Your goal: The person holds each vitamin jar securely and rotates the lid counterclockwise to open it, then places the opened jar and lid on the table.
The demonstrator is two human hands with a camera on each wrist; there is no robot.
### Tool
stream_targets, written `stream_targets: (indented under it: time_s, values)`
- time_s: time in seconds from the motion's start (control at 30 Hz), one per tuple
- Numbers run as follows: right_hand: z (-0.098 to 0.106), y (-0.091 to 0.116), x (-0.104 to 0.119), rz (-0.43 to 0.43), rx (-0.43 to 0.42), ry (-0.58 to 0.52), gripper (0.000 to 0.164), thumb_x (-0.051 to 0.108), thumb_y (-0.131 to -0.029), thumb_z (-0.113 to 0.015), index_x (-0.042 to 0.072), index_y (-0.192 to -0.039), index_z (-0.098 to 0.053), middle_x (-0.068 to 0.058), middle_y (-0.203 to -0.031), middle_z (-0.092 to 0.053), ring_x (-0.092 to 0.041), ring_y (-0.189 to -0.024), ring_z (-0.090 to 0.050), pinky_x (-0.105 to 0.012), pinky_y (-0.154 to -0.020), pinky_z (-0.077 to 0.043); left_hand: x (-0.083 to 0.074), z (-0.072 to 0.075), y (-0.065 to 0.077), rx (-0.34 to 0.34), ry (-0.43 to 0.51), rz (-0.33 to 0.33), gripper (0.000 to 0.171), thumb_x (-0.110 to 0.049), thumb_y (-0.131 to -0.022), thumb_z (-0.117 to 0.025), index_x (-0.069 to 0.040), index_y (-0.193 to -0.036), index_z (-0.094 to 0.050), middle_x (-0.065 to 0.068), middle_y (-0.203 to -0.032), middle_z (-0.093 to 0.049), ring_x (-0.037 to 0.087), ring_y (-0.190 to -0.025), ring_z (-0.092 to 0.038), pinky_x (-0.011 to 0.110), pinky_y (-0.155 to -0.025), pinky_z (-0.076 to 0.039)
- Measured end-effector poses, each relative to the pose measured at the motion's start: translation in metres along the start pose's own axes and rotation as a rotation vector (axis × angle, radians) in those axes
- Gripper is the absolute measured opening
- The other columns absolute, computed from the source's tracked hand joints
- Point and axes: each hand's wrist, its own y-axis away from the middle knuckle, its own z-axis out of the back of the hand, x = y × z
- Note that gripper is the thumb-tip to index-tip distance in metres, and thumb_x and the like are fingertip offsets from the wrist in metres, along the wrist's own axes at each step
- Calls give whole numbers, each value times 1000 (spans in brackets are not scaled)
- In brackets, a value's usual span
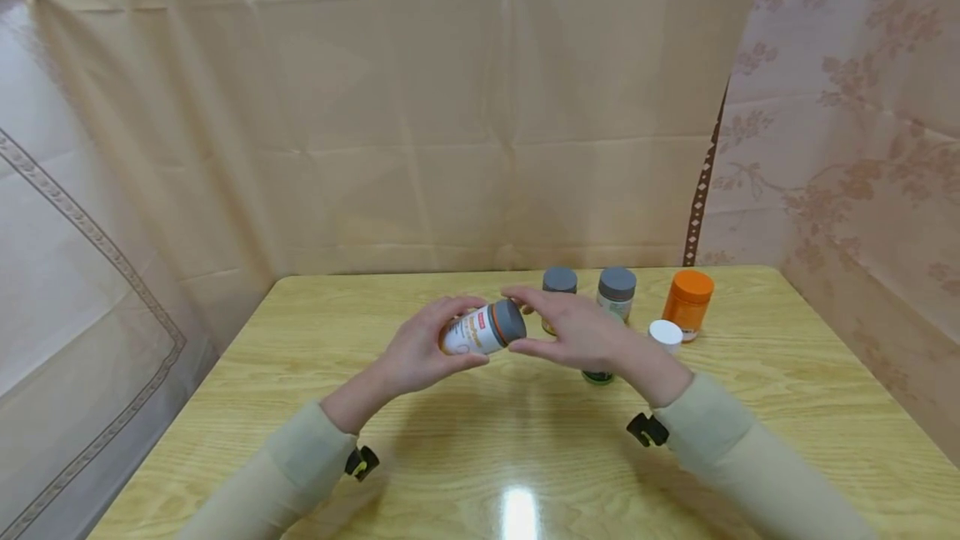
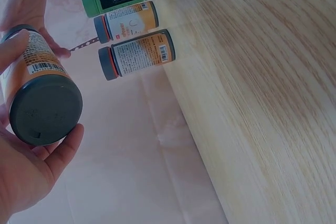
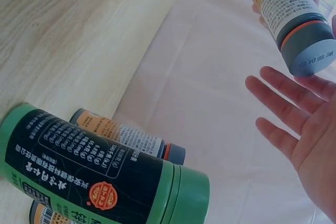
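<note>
My left hand (image 1: 420, 348) grips a white-and-orange supplement bottle (image 1: 471, 332) around its body, tilted above the table, its grey lid (image 1: 512, 321) pointing right. The bottle's dark base (image 2: 46, 109) faces the left wrist view. Beside the lid is my right hand (image 1: 581, 332), fingers extended and spread, thumb and forefinger on either side of it. In the right wrist view the right fingers (image 3: 283, 106) are spread below the lid; whether the forefinger touches it I cannot tell. A green bottle with a black label (image 3: 89, 163) stands behind the right hand, mostly hidden in the head view.
On the wooden table (image 1: 300, 373), right of the hands, stand two grey-lidded bottles (image 1: 617, 290), an orange bottle (image 1: 687, 307) and a white-capped container (image 1: 665, 333), partly hidden by my right arm. A beige curtain (image 1: 390, 123) hangs behind the table's back edge.
</note>
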Motion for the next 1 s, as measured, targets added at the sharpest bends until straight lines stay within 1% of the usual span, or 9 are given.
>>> stream_targets:
  time_s: [0.13, 0.23, 0.3, 0.4, 0.53, 0.73, 0.9, 1.0]
  values:
    - [-2, 0, 1, 14, -7, -21, 62, 54, -95, -54, 13, -140, -44, 1, -109, -64, -10, -88, -59, -29, -68, -49, 0, -1, 0, 17, 0, 6, 60, -27, -78, -84, -20, -131, -56, -2, -108, -59, 13, -85, -54, 31, -67, -49]
    - [-3, 1, 1, 14, -4, -52, 58, 52, -96, -53, 13, -137, -45, 4, -104, -63, -8, -86, -58, -30, -70, -50, -1, -2, 0, 26, -3, 5, 60, -28, -79, -83, -21, -132, -56, -1, -107, -59, 14, -85, -53, 31, -66, -49]
    - [-3, 1, 1, 15, -1, -97, 56, 50, -96, -55, 12, -136, -45, 5, -104, -61, -8, -87, -58, -31, -74, -51, -2, -2, 0, 30, -3, 5, 60, -29, -79, -82, -21, -132, -55, -1, -106, -58, 13, -85, -53, 30, -66, -49]
    - [-3, 1, 1, 31, 1, -207, 52, 41, -96, -60, 9, -134, -46, 4, -105, -60, -9, -90, -58, -33, -79, -51, -2, -2, 1, 37, -12, 3, 60, -29, -79, -82, -21, -132, -55, -2, -105, -58, 13, -84, -53, 30, -65, -49]
    - [-3, 1, 0, 72, -1, -303, 48, 33, -94, -66, 7, -130, -47, 3, -105, -60, -9, -90, -58, -32, -80, -51, -3, -1, 1, 40, -52, -10, 60, -32, -79, -83, -21, -131, -56, -3, -104, -59, 12, -82, -54, 29, -64, -48]
    - [-3, 1, -2, 107, 7, -322, 45, 28, -93, -68, 7, -127, -47, 2, -104, -61, -9, -90, -60, -30, -80, -51, -6, 1, 1, 45, -97, -23, 60, -33, -78, -83, -20, -130, -57, -2, -106, -61, 11, -83, -55, 29, -65, -47]
    - [-3, 2, -3, 115, 13, -318, 44, 27, -93, -68, 7, -125, -47, 2, -103, -60, -9, -89, -60, -31, -81, -51, -6, 0, 1, 50, -101, -28, 61, -34, -77, -83, -20, -130, -57, -3, -109, -62, 10, -85, -55, 29, -67, -47]
    - [-4, 3, -3, 105, 29, -312, 45, 30, -93, -67, 8, -126, -47, 2, -105, -60, -9, -92, -60, -31, -83, -51, -5, -1, 0, 61, -75, -25, 60, -34, -77, -84, -20, -130, -58, -3, -109, -62, 11, -86, -56, 29, -67, -48]
